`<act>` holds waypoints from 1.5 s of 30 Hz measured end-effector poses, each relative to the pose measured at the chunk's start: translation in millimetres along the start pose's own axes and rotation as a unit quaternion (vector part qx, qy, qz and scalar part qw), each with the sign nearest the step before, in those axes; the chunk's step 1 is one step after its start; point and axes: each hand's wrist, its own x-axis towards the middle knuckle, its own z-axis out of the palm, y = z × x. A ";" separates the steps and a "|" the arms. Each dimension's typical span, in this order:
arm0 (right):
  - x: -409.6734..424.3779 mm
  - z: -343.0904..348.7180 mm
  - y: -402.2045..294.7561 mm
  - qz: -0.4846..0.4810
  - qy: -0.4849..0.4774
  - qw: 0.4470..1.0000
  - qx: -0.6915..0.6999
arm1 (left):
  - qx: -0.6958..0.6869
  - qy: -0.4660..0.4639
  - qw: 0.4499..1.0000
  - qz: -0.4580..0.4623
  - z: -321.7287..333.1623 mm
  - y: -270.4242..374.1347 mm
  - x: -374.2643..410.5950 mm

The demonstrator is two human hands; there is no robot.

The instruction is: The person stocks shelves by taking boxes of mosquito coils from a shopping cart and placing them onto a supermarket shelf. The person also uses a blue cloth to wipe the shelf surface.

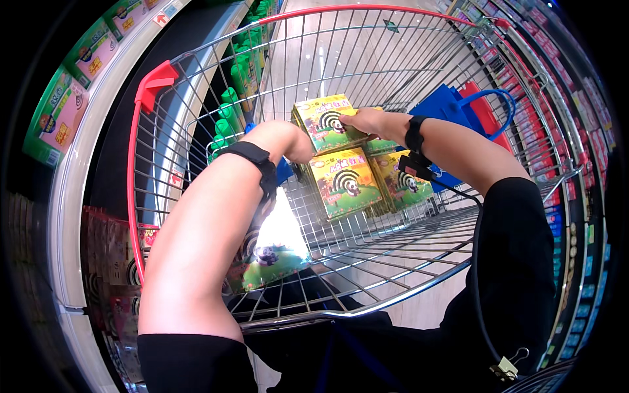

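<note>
Inside a wire shopping cart [403,290], stacks of yellow and green mosquito-coil boxes with a panda picture stand in rows. My right hand [362,123] holds the right side of the far box [326,124], thumb on its top face and fingers at its edge. My left hand [298,143] is at the left side of that same box; its fingers are largely hidden, so its grip cannot be made out. Nearer me lie a second box [346,186] and, to its right, a third [405,184]. Another box [275,260], bright with glare, lies below my left forearm.
A blue bag [442,110] with a red item sits at the cart's right. Shelves with green bottles [227,112] and packaged boxes [61,118] run along the left. Packed shelves [550,59] line the right. The cart's red-trimmed rim [131,162] surrounds the boxes.
</note>
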 end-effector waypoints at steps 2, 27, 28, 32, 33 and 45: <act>4.0 3.8 -2.8 0.006 0.001 1.000 0.018 | -0.003 -0.014 1.000 -0.015 5.8 1.4 2.3; -58.1 -2.2 -57.2 -0.006 -0.158 0.954 0.254 | -0.017 -0.046 0.987 -0.151 0.0 11.5 -18.6; -56.9 -2.0 -73.8 -0.036 -0.173 0.960 0.218 | -0.024 -0.017 0.988 -0.153 7.3 -12.5 -5.3; -80.7 -26.3 -106.1 -0.104 -0.243 0.964 0.015 | -0.236 -0.084 0.965 -0.073 -34.9 -25.1 -26.7; -86.2 -35.4 -108.4 -0.131 -0.247 0.960 -0.024 | -0.336 -0.017 0.941 -0.033 -54.6 -6.9 -59.1; -254.9 -65.3 -200.2 -0.441 -0.179 0.880 0.004 | -0.488 0.538 0.575 0.377 -102.8 -23.8 -303.8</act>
